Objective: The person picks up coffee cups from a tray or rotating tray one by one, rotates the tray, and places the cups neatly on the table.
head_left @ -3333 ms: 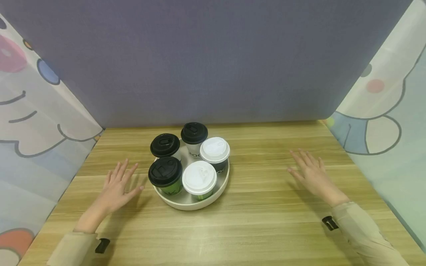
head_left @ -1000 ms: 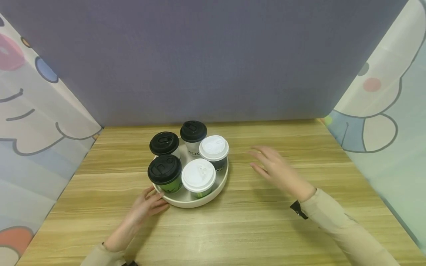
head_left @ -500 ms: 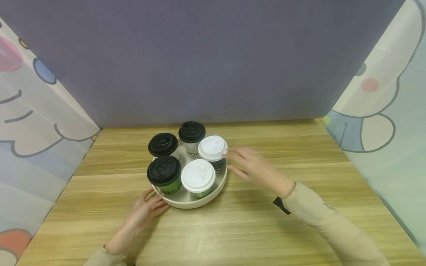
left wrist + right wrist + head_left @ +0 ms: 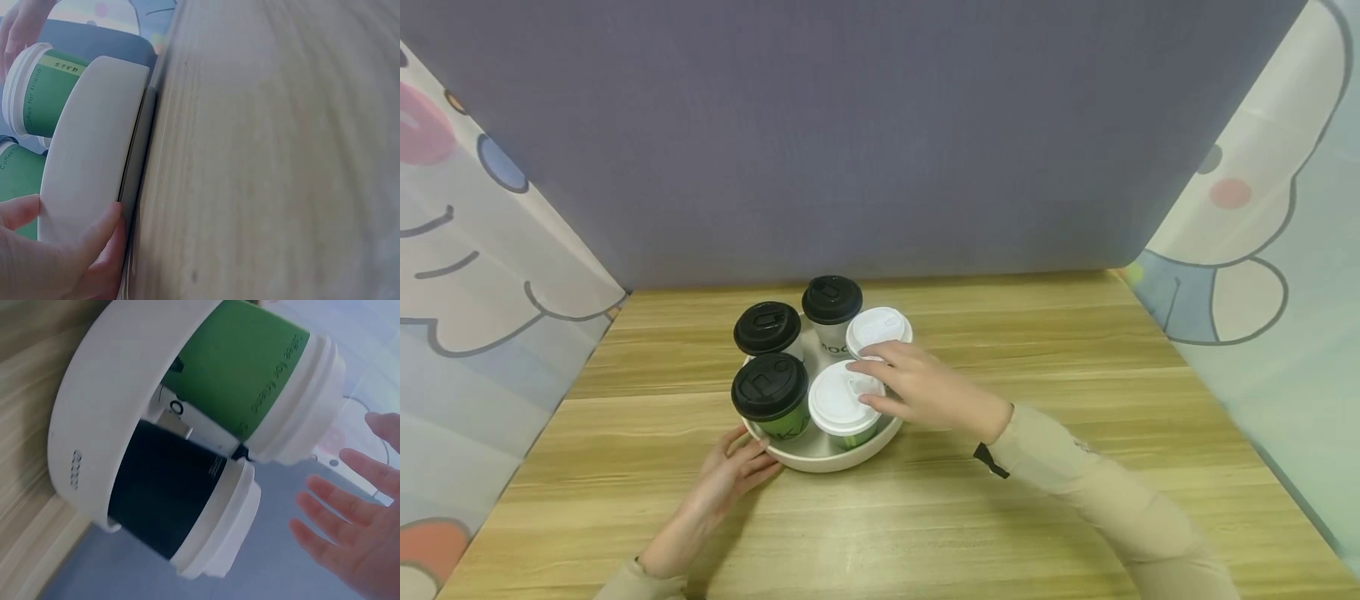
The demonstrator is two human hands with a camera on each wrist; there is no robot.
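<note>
A round white tray point(image 4: 820, 463) holds several lidded paper coffee cups. My left hand point(image 4: 722, 479) grips its near-left rim, thumb over the edge and fingers against the underside, as the left wrist view shows. My right hand point(image 4: 925, 385) hovers over the tray's right side, fingers spread and holding nothing. Below its fingertips is a green coffee cup point(image 4: 250, 369) with a white lid point(image 4: 842, 400). Just behind, partly hidden by the hand, stands a dark coffee cup point(image 4: 169, 487) with a white lid point(image 4: 880, 327). In the right wrist view the fingers are apart from both lids.
Also in the tray are a green cup with a black lid point(image 4: 771, 387) and two white cups with black lids, at the back left point(image 4: 767, 327) and back point(image 4: 832, 300). A grey panel point(image 4: 880, 150) borders the wooden table point(image 4: 1037, 350) behind; cartoon-printed curtains flank both sides.
My left hand has come from beside the tray to its near rim and stayed there. My right hand has moved left from the table's right side to above the white-lidded cups.
</note>
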